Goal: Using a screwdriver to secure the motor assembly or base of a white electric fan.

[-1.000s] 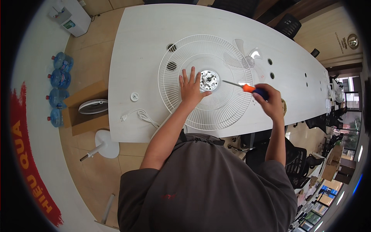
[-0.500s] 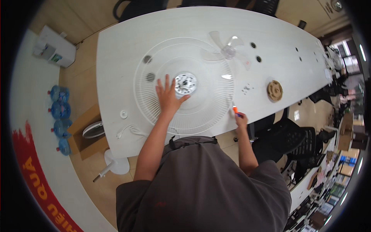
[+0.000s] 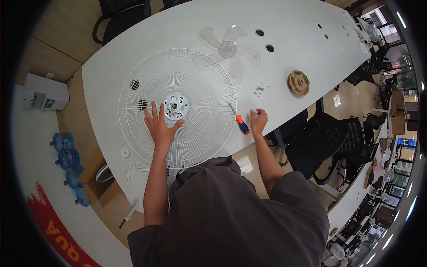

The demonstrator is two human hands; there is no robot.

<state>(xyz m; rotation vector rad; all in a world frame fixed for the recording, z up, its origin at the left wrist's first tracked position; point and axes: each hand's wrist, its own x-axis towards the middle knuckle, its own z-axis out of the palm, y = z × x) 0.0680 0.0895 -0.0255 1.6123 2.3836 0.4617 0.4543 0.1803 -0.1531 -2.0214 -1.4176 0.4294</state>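
My left hand (image 3: 161,128) rests with fingers spread on a white wire fan guard (image 3: 209,111), at the lower left of the metal hub plate (image 3: 176,106). An orange-and-blue screwdriver (image 3: 243,126) lies by the guard's right edge, its shaft reaching over the rim. My right hand (image 3: 259,119) is just right of it, fingers loosely bent and apart, with nothing clearly in them. A clear five-blade fan (image 3: 227,50) lies behind the guard. Small scattered fasteners (image 3: 260,89) and a round brown moulded piece (image 3: 298,82) lie to the right.
The white table (image 3: 293,26) has round cable holes. A small white cap (image 3: 125,152) and coiled cable (image 3: 138,168) are at front left. Black chairs (image 3: 316,147) stand by the near edge and behind. A cardboard box (image 3: 100,191), blue water bottles (image 3: 69,158) and a white dispenser (image 3: 46,91) are left.
My right hand has let go of the screwdriver, which now lies down. The view has swung, so table items appear shifted left. My left hand stays spread on the guard.
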